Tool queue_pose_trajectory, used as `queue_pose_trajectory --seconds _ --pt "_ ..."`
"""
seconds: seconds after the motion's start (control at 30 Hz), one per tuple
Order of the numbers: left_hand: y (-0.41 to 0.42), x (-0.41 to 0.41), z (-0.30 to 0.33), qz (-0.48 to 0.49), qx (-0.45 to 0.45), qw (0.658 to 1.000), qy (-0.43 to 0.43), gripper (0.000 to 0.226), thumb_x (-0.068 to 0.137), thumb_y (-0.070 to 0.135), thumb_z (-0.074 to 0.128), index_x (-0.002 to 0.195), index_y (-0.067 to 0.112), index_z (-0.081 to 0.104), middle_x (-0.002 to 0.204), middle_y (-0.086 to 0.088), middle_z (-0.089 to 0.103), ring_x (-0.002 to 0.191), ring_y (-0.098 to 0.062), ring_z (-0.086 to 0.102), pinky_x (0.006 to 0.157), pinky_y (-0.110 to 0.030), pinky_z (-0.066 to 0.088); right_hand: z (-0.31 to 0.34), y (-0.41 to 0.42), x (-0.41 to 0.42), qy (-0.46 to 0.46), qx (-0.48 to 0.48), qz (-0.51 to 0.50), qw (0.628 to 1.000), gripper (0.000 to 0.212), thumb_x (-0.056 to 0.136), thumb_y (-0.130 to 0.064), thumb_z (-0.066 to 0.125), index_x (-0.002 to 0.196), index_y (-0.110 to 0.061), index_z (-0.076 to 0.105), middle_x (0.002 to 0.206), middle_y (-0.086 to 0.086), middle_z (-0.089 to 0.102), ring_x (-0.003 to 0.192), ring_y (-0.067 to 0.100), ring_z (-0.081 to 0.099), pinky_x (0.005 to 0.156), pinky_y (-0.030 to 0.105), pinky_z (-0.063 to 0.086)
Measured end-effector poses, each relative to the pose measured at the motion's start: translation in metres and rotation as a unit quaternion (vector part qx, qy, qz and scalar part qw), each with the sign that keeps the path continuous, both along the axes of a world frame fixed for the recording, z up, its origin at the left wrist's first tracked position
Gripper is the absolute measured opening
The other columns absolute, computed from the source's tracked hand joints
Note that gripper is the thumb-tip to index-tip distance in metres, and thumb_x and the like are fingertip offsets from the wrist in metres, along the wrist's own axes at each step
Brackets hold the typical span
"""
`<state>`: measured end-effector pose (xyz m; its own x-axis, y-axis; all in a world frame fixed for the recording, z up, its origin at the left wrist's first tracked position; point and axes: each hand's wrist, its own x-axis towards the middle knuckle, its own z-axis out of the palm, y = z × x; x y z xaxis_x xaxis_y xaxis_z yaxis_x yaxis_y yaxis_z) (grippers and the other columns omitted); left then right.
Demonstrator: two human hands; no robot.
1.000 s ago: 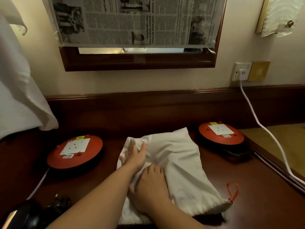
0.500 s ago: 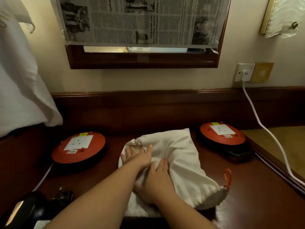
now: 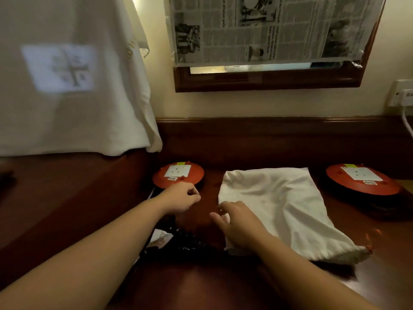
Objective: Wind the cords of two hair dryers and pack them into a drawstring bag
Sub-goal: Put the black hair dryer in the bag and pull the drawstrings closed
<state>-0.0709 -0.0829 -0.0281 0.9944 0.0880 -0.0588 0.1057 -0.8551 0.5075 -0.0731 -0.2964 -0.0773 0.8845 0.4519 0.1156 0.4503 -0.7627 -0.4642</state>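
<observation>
Both hands have come off the white drawstring bag (image 3: 274,209), and the camera has swung to the left since the earlier view. That bag lies bulging on the dark wooden desk (image 3: 223,285), its gathered mouth with the orange cord (image 3: 369,250) pointing to the near right. The left hand (image 3: 182,200) hovers over the desk just left of the bag, in front of the left orange cable reel (image 3: 178,177), its fingers loosely curled and holding nothing. The right hand (image 3: 237,227) sits at the bag's near left edge, fingers relaxed and spread, the forefinger pointing left; whether it touches the cloth cannot be told. A dark, coiled cord (image 3: 190,242) lies on the desk below the hands, blurred. A second orange cable reel (image 3: 362,179) stands to the right of the bag. Newspaper (image 3: 274,30) covers the wood-framed mirror (image 3: 266,81) on the wall, and a white cloth (image 3: 73,74) hangs at the left.
</observation>
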Motion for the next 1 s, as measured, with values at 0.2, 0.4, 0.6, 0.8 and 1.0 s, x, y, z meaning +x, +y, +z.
queue_pose_trajectory --seconds 0.2,0.4,0.6,0.8,1.0 --pt "0.046 -0.076 0.004 0.093 0.027 0.994 -0.058 0.031 0.099 0.043 0.066 0.124 0.025 0.062 0.129 0.0 0.057 0.109 -0.02 0.064 0.08 -0.033 0.058 0.019 0.042 -0.037 0.028 -0.026 0.126 0.991 0.047 0.096 -0.065 0.053 0.13 -0.033 0.062 0.119 -0.009 0.069 0.1 0.011 0.063 0.088 0.034 0.057" --pt "0.076 -0.1 -0.017 0.208 0.034 0.973 0.095 0.097 0.088 0.077 0.059 0.156 0.013 0.033 0.15 -0.017 0.05 0.128 -0.035 0.058 0.102 -0.046 0.054 0.007 0.065 -0.055 0.011 -0.057 0.145 0.988 0.066 0.094 -0.075 0.041 0.152 -0.044 0.033 0.136 -0.002 0.059 0.116 0.02 0.06 0.092 0.036 0.054" --pt "0.078 -0.102 -0.013 0.175 0.005 0.981 0.087 0.104 0.085 0.076 0.065 0.16 0.013 0.03 0.153 -0.015 0.051 0.129 -0.033 0.059 0.098 -0.041 0.056 0.007 0.075 -0.06 -0.001 -0.062 0.168 0.984 0.066 0.1 -0.068 0.041 0.158 -0.054 0.014 0.129 0.003 0.052 0.107 0.022 0.059 0.09 0.035 0.054" --pt "0.076 -0.095 0.027 0.131 0.022 0.991 -0.004 0.084 0.081 0.076 0.07 0.141 0.02 0.054 0.131 -0.006 0.064 0.111 -0.024 0.065 0.084 -0.035 0.056 0.028 0.072 -0.055 0.015 0.057 0.146 0.988 0.059 0.101 -0.06 0.047 0.156 -0.052 0.026 0.123 -0.003 0.054 0.101 0.011 0.055 0.082 0.024 0.048" --pt "0.058 -0.081 0.029 0.096 0.043 0.994 0.027 0.067 0.081 0.074 0.072 0.123 0.023 0.062 0.116 -0.002 0.066 0.099 -0.019 0.066 0.089 -0.038 0.059 0.029 0.053 -0.05 0.156 0.16 0.093 0.97 0.07 0.092 -0.062 0.063 0.153 -0.039 0.037 0.127 -0.004 0.067 0.096 0.016 0.075 0.082 0.039 0.065"
